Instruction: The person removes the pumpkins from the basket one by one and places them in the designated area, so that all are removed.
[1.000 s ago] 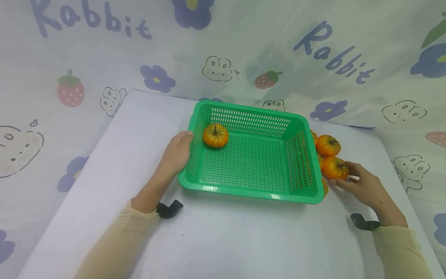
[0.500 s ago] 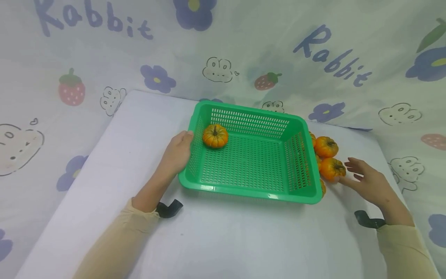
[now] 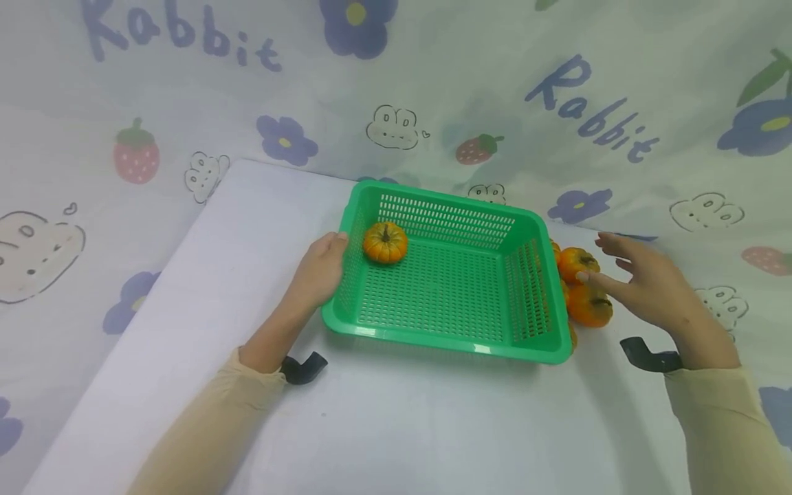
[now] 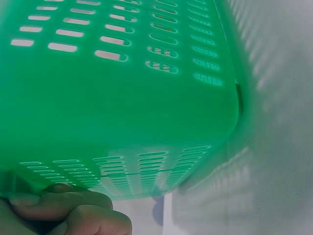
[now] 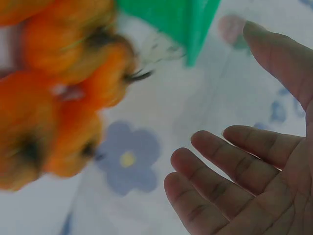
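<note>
A green plastic basket (image 3: 433, 292) with slotted walls sits mid-table in the head view. One small orange pumpkin (image 3: 385, 243) lies inside it by the left wall. My left hand (image 3: 318, 271) grips the basket's left rim; its curled fingers (image 4: 73, 210) show low in the left wrist view. Over the pumpkins outside the right wall hovers my right hand (image 3: 646, 282), thumb and fingers spread, holding nothing. Nearest to it are one pumpkin (image 3: 578, 261) and, just in front, another pumpkin (image 3: 590, 306). Further pumpkins there are partly hidden by the basket.
The white table (image 3: 396, 426) stretches before the basket and to its left. Behind it hangs a pale cloth (image 3: 433, 75) printed with flowers, strawberries and rabbits. Each wrist carries a black curved mount, such as the right one (image 3: 650, 356).
My right hand has let go of the front pumpkin and risen up and back over the pile, fingers spreading. The left hand keeps its hold on the basket.
</note>
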Available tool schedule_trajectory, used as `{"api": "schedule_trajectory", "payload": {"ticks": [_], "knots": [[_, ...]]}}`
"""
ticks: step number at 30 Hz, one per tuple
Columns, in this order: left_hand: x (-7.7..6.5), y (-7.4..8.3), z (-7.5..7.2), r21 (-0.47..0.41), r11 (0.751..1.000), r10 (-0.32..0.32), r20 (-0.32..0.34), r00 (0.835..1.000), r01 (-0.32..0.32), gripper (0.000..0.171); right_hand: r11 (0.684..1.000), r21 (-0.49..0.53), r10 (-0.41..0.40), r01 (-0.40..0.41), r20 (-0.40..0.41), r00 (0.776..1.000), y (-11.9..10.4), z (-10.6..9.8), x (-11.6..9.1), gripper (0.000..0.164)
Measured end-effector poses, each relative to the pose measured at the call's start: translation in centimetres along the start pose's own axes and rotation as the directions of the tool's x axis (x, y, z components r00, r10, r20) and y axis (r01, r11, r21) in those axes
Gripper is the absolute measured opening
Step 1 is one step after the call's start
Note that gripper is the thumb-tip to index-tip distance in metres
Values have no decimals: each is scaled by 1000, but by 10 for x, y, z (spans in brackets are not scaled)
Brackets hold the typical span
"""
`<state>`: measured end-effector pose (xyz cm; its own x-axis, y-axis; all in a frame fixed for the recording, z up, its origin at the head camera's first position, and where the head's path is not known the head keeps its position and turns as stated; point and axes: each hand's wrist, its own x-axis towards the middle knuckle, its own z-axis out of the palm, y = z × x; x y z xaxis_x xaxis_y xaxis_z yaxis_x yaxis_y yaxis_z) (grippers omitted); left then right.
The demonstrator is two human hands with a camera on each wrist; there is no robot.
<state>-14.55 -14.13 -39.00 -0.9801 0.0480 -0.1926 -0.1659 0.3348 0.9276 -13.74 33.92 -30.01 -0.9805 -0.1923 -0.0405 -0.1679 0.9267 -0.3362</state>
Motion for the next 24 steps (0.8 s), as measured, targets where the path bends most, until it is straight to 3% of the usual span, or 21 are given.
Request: {"api": "schedule_trajectory", "payload": {"ticks": [9, 18, 24], "knots": [[1, -1, 0, 11, 1000, 9, -14, 1000, -9, 50, 991, -4, -134, 135, 89, 987, -78, -5, 44, 87], [1, -2, 1, 4, 1000, 3, -16, 1000, -3, 49, 950, 19, -308, 310, 184, 933, -135, 23, 89, 86], [1, -1, 1, 1, 1000, -1, -15, 1000, 1, 49, 934, -5, -346, 358, 248, 905, -163, 41, 113, 88]]}}
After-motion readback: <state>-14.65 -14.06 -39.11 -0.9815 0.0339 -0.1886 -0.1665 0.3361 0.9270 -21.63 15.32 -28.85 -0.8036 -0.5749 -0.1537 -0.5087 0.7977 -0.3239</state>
